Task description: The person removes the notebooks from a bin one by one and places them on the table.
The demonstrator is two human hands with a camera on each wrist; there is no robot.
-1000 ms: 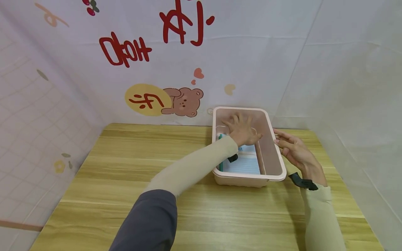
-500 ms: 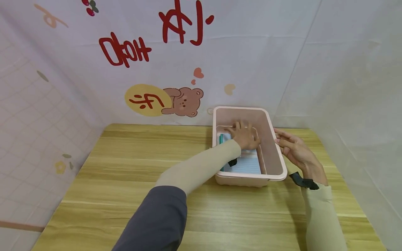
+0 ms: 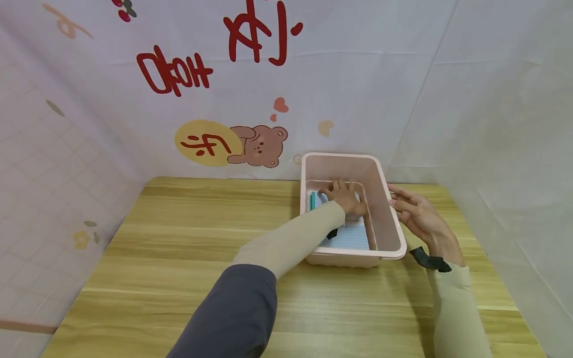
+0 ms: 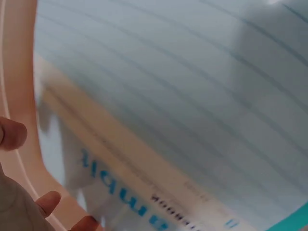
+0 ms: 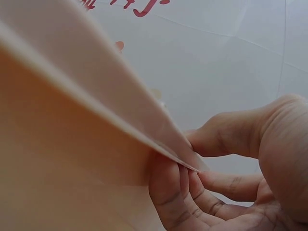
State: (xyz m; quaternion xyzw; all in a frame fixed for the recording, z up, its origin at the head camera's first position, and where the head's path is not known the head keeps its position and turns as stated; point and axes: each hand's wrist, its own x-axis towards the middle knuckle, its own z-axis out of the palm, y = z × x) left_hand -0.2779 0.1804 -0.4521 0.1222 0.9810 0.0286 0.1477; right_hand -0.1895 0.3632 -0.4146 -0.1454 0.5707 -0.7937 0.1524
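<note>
A pale pink plastic bin (image 3: 337, 165) stands on the table against the back wall. Inside it lies a notebook (image 3: 351, 236) with a lined blue-white cover and a teal spine at its left. My left hand (image 3: 345, 198) is down in the bin over the notebook's far part, fingers spread; the left wrist view shows the cover (image 4: 163, 72) close up, with fingertips near the bin's wall. Whether the palm touches the cover is hidden. At the bin's right side my right hand (image 3: 423, 219) holds the rim (image 5: 139, 127), thumb above and fingers beneath.
Light wood table (image 3: 188, 248) stretches left of the bin and in front of it. A white printed sheet (image 3: 358, 99) with red characters and a bear hangs directly behind, and a plain sheet (image 3: 506, 164) rises along the right side.
My left hand has sunk lower into the bin onto the notebook area, and its forearm has shifted right. The right hand has kept its place on the rim.
</note>
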